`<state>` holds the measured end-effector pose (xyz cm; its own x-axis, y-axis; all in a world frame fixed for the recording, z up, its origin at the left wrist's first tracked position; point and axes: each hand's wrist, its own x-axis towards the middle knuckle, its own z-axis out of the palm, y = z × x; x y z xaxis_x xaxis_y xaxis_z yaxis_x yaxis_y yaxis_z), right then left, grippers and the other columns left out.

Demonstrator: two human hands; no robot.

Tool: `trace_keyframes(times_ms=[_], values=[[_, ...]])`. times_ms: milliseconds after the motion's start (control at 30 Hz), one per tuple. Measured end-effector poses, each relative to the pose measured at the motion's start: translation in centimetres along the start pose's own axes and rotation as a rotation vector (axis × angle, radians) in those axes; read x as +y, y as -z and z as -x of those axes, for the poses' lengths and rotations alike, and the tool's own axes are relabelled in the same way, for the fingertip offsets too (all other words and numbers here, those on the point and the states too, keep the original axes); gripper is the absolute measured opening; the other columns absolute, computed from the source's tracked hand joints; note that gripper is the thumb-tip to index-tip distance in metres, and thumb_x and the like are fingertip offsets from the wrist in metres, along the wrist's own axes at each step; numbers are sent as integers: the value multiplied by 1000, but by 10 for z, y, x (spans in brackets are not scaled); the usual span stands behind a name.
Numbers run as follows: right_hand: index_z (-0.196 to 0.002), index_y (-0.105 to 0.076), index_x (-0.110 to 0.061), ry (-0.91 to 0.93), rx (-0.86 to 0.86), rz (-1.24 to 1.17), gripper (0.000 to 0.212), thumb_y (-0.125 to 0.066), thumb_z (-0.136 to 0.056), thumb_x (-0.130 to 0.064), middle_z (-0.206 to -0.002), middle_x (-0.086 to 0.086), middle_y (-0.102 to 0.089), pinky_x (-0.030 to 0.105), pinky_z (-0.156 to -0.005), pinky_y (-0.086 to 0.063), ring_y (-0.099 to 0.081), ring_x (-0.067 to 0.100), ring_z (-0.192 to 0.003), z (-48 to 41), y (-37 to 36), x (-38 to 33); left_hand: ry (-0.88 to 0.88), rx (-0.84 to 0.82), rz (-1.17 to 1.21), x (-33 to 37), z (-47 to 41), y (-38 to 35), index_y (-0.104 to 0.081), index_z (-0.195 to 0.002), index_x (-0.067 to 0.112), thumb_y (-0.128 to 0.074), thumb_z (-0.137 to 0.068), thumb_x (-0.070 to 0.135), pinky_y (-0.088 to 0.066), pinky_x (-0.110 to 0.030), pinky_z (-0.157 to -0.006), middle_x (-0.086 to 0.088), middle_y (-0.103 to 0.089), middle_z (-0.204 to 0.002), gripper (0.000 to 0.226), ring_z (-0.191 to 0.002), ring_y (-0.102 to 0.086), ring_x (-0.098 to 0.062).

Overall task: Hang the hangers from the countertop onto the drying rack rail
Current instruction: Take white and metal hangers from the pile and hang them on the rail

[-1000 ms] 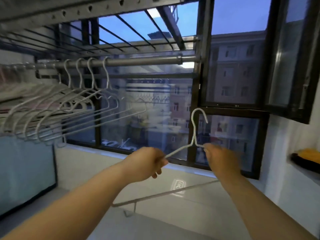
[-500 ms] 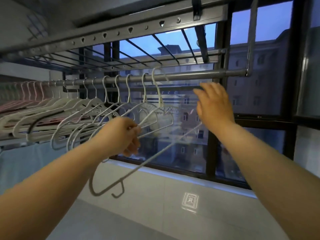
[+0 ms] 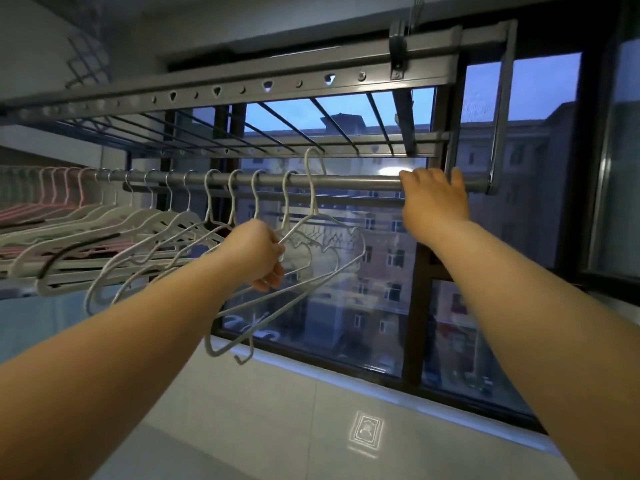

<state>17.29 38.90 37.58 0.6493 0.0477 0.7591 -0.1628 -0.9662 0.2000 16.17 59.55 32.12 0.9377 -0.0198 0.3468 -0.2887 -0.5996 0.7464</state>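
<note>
One white wire hanger (image 3: 313,206), gripped by the left hand (image 3: 258,256), has its hook above the rail (image 3: 360,183); the right hand (image 3: 434,199), fingers spread, touches the rail's right end.

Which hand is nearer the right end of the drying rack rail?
Right. The right hand is at the rail close to that end; the left hand is below the rail, farther left, gripping a white hanger.
</note>
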Motion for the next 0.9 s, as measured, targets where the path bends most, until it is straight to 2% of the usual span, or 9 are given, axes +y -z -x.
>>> trace_keyframes(times_ms=[167, 300, 433, 500, 567, 667, 767, 833, 900], values=[[-145, -21, -12, 28, 24, -45, 56, -43, -93, -8, -148, 12, -30, 44, -116, -10, -24, 30, -137, -1, -4, 3, 8, 15, 21, -5, -10, -8, -53, -112, -3, -42, -96, 13, -49, -17, -37, -7, -58, -67, 25, -53, -58, -15], [-146, -19, -12, 30, 38, -43, 58, -44, -93, -9, -149, 11, -27, 44, -116, -8, -21, 30, -138, -1, -6, 2, 50, -11, 13, -7, -14, -15, -53, -112, -5, -41, -96, 15, -47, -17, -36, -7, -57, -65, 28, -40, -57, -9], [-147, -14, -14, 45, 34, -64, 62, -46, -93, -11, -153, 9, -19, 43, -117, -3, -13, 28, -142, 2, -7, 6, 49, -32, -44, -12, -14, -21, -55, -110, -1, -43, -96, 18, -49, -17, -40, -5, -58, -67, 27, -47, -58, -9], [-147, -14, -14, 47, 38, -90, 63, -46, -93, -10, -155, 8, -15, 42, -117, -1, -8, 26, -143, 5, -6, 7, 14, -23, -103, -12, -13, -22, -57, -109, 0, -44, -95, 22, -52, -23, -54, -9, -62, -78, 29, -61, -61, -15], [-147, -16, -13, 42, 57, -123, 61, -45, -93, -8, -155, 8, -12, 40, -117, 0, -5, 25, -144, 11, -7, 9, -83, 40, -267, -10, -10, -23, -56, -115, 3, -46, -94, 27, -49, -31, -75, -14, -64, -103, 34, -89, -61, -25], [-147, -17, -13, 19, 80, -139, 60, -43, -94, -7, -157, 7, -6, 38, -118, 0, -1, 25, -145, 25, -9, 13, -246, 165, -331, -3, 3, -27, -48, -127, 12, -49, -92, 29, -42, -32, -87, -9, -54, -127, 39, -111, -53, -25], [-146, -22, -14, -17, 121, -142, 57, -43, -93, -8, -156, 7, -7, 37, -117, 0, -4, 25, -144, 43, -15, 25, -465, 231, -273, 7, 19, -36, -50, -126, 16, -51, -91, 27, -38, -33, -97, -4, -49, -131, 36, -120, -46, -22], [-143, -30, -10, -57, 129, -122, 54, -45, -91, -6, -154, 11, -15, 38, -117, -3, -11, 28, -143, 60, -18, 37, -594, 211, -210, 15, 32, -50, -52, -124, 18, -51, -91, 24, -34, -26, -99, 0, -50, -129, 34, -122, -44, -17], [-128, -50, -1, -50, 198, -98, 48, -56, -81, 1, -142, 22, -38, 49, -112, -20, -35, 38, -132, 77, -27, 52, -663, 148, -107, 23, 46, -71, -55, -122, 19, -51, -91, 22, -31, -16, -93, 9, -52, -118, 31, -113, -46, -7]])
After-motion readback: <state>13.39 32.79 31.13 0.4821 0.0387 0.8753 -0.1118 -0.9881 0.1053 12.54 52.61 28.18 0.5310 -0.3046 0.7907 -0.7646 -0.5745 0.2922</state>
